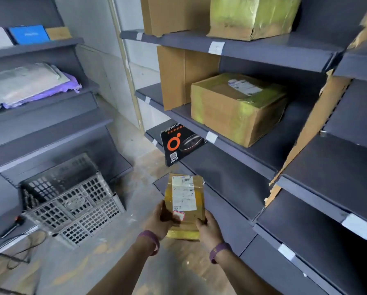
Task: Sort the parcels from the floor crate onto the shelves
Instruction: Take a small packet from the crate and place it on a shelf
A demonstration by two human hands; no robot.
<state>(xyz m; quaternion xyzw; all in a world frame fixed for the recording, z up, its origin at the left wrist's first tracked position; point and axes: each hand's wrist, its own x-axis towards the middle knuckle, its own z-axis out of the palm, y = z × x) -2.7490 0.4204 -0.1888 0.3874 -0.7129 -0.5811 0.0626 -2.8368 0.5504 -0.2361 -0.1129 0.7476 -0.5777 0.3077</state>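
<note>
L hand (163, 221) + R hand (209, 228), each curled round 1 parcel (184, 196); 1 crate (72, 201) on floor.

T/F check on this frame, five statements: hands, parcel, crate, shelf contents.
1. The left hand and right hand both hold the small parcel. True.
2. The small parcel lies in the grey crate. False: it is in the hands, away from the crate.
3. The black box with the orange ring stands on the floor. False: it stands on a lower right shelf.
4. A blue box sits on an upper left shelf. True.
5. The grey crate is on the floor. True.
</note>
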